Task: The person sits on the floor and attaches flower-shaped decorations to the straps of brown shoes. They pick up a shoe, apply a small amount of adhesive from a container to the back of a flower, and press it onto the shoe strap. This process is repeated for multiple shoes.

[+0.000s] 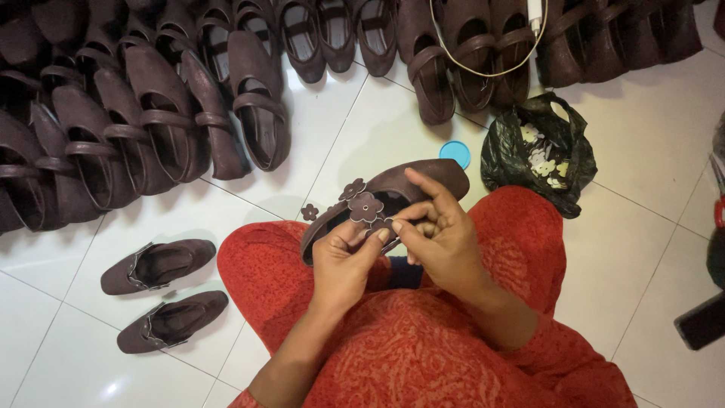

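Observation:
A dark brown shoe rests across my lap, toe toward the upper right. Brown flower-shaped pieces sit on its strap. My left hand pinches the strap just below the flowers with thumb and forefinger. My right hand grips the shoe's side from the right, fingers curled around the edge next to the flowers. One loose brown flower piece lies on the white tile floor beside my knee.
Many brown strap shoes lie in rows at the top and left. Two more shoes rest at the lower left. A black plastic bag of flower pieces, a blue lid and a white cable are ahead.

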Tool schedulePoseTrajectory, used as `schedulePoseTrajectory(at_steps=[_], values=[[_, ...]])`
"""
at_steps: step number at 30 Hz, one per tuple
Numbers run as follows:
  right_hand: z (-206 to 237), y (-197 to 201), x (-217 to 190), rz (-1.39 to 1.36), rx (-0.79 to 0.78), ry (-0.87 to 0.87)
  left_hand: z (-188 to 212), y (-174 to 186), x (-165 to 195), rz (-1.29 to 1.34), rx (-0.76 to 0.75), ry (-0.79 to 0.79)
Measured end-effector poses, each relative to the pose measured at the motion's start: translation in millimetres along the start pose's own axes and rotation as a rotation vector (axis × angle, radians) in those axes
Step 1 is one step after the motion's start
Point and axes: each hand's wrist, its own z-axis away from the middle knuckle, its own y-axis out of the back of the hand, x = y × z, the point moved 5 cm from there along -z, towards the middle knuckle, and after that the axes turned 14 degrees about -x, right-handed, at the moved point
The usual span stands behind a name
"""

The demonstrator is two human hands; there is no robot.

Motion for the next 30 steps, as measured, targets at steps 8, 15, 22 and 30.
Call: schedulePoseTrajectory(at_steps=[8, 15, 22, 30], values=[[6, 5, -8, 0.260, 0.010, -0.047, -7, -1, 1, -0.100, 0.027, 0.000], [5, 12, -14, 0.219, 0.032, -0.064, -14, -8, -4, -0.044, -0.042, 0.023], [-6, 17, -9, 0.039, 0.001, -0.261, -5, -17, 17, -0.509, -0.047, -0.149], [-16, 16, -11, -0.010, -0.122, -0.263, -4, -21, 23, -0.688, -0.049, -0.105]])
